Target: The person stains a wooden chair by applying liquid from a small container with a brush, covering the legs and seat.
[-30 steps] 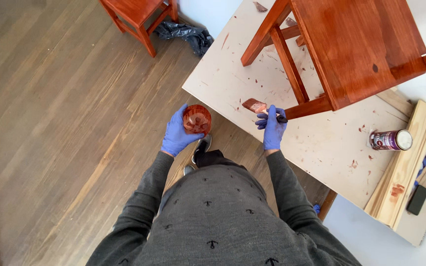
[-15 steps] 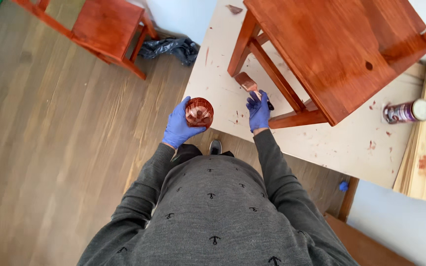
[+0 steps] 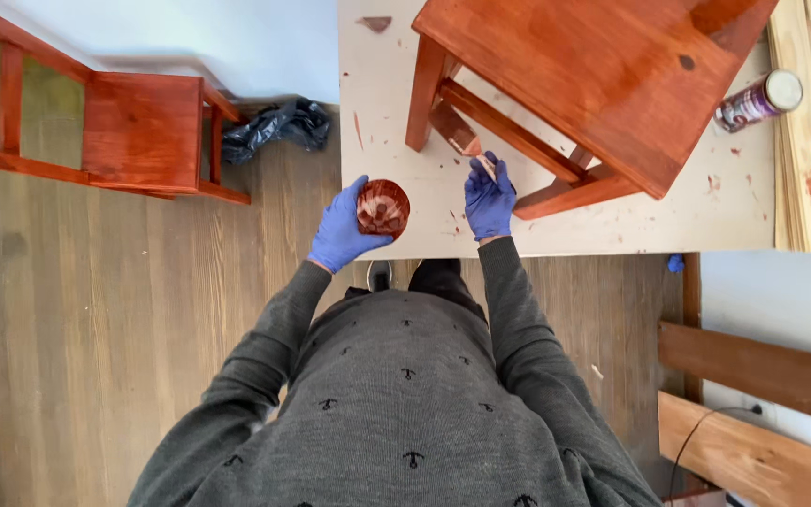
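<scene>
Your left hand (image 3: 342, 235) grips a small cup (image 3: 383, 207) of reddish-brown stain at frame centre. Your right hand (image 3: 489, 199) clasps a brush (image 3: 462, 137) against the stained chair (image 3: 603, 70) leg. A can (image 3: 757, 99) lies upper right, contents hidden.

A pale, stain-spattered board (image 3: 556, 225) covers the wooden floor (image 3: 124, 310). On the board stand a red-brown stained chair (image 3: 603, 66), a spray can (image 3: 757, 100) lying on its side, and light planks (image 3: 804, 131) along its right edge.
</scene>
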